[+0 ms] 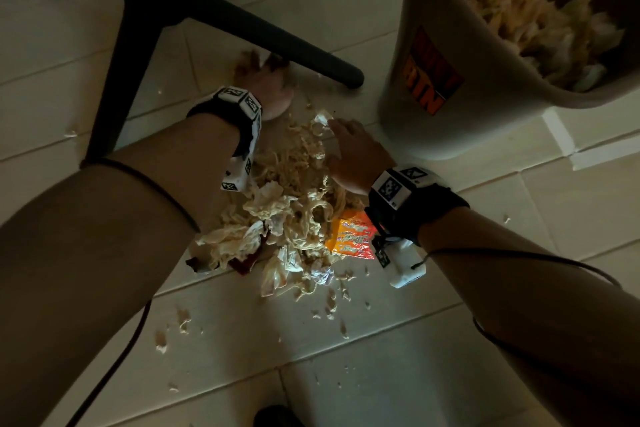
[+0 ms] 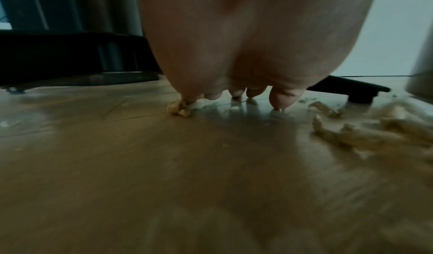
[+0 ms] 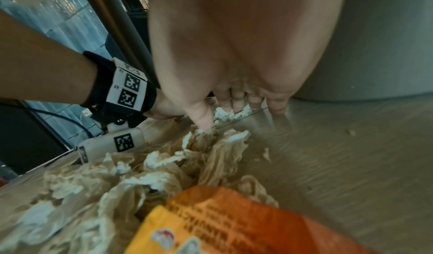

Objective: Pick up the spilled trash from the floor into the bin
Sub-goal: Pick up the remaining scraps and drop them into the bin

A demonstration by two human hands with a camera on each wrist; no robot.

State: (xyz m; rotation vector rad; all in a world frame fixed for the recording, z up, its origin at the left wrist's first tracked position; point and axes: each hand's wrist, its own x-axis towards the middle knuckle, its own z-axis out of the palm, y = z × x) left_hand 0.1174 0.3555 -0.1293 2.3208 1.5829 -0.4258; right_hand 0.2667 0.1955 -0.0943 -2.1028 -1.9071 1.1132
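Note:
A pile of crumpled beige and white tissue (image 1: 287, 218) lies spilled on the tiled floor, with an orange snack wrapper (image 1: 353, 236) at its right edge. The grey bin (image 1: 450, 62) stands tilted at the upper right, full of tissue. My left hand (image 1: 263, 69) reaches under a chair leg, its straight fingers (image 2: 279, 98) touching the floor beside a small scrap (image 2: 179, 108). My right hand (image 1: 334, 128) is at the pile's far end, next to the bin. Its fingers (image 3: 229, 104) and thumb press on a white tissue piece (image 3: 225, 114). Neither hand clearly grips anything.
A black chair base with a long leg (image 1: 277, 42) crosses just above my left hand. Small tissue scraps (image 1: 183, 319) are scattered over the nearer tiles. The bin wall (image 3: 374, 45) rises close behind my right fingers. A white baseboard corner (image 1: 561, 135) lies right of the bin.

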